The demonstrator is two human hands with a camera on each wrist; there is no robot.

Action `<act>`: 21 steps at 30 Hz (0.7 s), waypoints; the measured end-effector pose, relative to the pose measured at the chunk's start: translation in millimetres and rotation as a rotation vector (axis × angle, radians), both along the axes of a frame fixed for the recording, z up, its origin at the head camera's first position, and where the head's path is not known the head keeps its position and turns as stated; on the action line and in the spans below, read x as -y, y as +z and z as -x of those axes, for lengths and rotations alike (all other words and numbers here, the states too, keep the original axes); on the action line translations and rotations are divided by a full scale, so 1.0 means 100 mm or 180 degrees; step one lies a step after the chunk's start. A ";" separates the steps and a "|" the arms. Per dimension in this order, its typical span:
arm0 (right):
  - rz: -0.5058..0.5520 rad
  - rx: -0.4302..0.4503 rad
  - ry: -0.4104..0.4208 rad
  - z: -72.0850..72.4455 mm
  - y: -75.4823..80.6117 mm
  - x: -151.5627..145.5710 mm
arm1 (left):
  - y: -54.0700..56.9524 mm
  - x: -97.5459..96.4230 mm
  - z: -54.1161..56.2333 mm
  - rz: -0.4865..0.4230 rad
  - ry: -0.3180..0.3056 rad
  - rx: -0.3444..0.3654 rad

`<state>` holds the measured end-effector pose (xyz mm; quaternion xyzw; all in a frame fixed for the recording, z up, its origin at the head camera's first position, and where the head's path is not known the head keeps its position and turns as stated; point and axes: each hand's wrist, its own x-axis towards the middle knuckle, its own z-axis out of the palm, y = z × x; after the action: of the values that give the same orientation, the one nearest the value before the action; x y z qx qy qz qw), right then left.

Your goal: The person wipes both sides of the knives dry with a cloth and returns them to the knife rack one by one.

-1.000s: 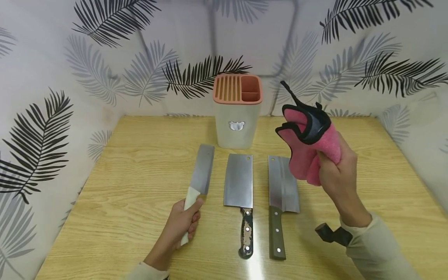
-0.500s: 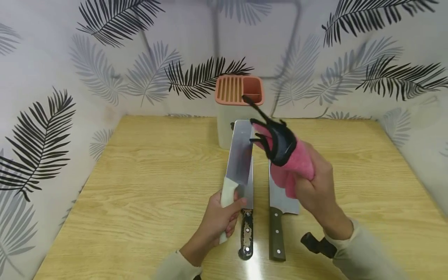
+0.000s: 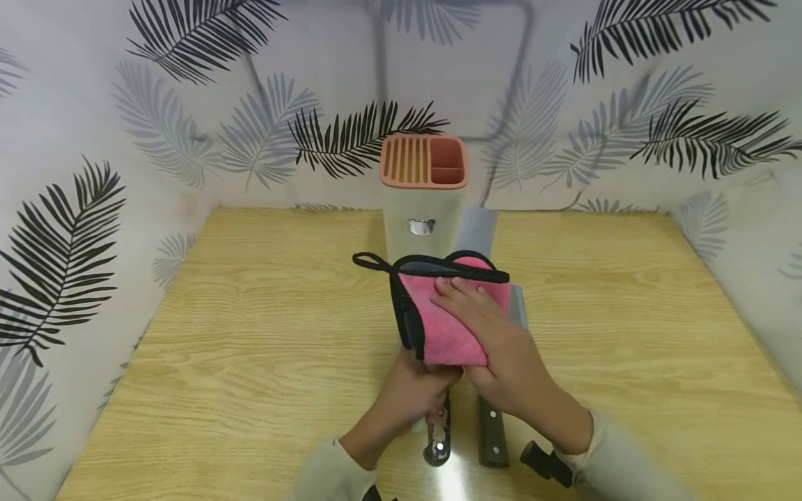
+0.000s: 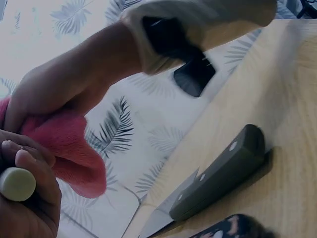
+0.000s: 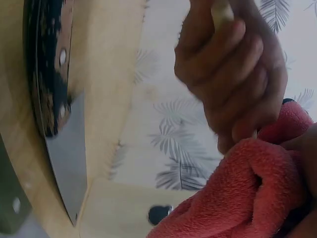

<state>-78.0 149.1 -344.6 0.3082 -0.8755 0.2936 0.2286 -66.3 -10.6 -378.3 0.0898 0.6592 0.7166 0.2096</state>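
Observation:
My left hand [image 3: 410,390] grips the white-handled knife, whose round handle end [image 4: 18,184] pokes out of the fist in the left wrist view. A pink cloth [image 3: 451,334] with black edging is folded over the blade. Beyond the cloth, the blade tip [image 3: 477,229] sticks out beside the holder. My right hand [image 3: 501,341] holds the cloth against the blade, fingers spread across its top; its thumb is hidden in the head view. Beneath the hands lie a cleaver with a worn black handle [image 3: 440,435] and a cleaver with an olive-green handle [image 4: 223,176], both partly covered.
A pale knife holder [image 3: 407,209] with an orange slotted top stands at the back of the wooden table [image 3: 263,313]. Leaf-patterned fabric [image 3: 338,62] rises behind the table and along its sides.
The left hand has brought the knife rightward and raised it over the cleavers. The right hand has come in from the right, and the cloth now covers the blade.

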 end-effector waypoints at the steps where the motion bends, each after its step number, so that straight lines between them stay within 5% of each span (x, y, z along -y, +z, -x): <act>1: 0.0044 -0.0021 -0.0035 0.03 0.01 -0.03 | 0.01 -0.01 -0.01 0.0030 -0.0019 -0.0029; 9: 0.0716 0.0017 -0.0374 0.37 0.14 -0.38 | 0.04 -0.09 -0.14 0.0265 -0.0188 -0.0380; 12: 0.1171 0.0004 -0.0735 0.52 0.19 -0.51 | 0.03 -0.09 -0.15 0.0183 -0.0189 -0.0234; 16: 0.1934 -0.0278 -0.1238 0.64 0.35 -0.64 | 0.03 -0.06 -0.13 -0.0066 -0.0158 0.0232; 21: 0.2346 -0.0852 -0.1192 0.47 0.63 -0.59 | 0.00 0.00 -0.05 -0.0230 -0.0085 0.0491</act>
<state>-125.5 208.3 -281.3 0.0772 -0.7157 0.4974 0.4842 -61.4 -11.1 -378.0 0.0506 0.6135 0.7418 0.2660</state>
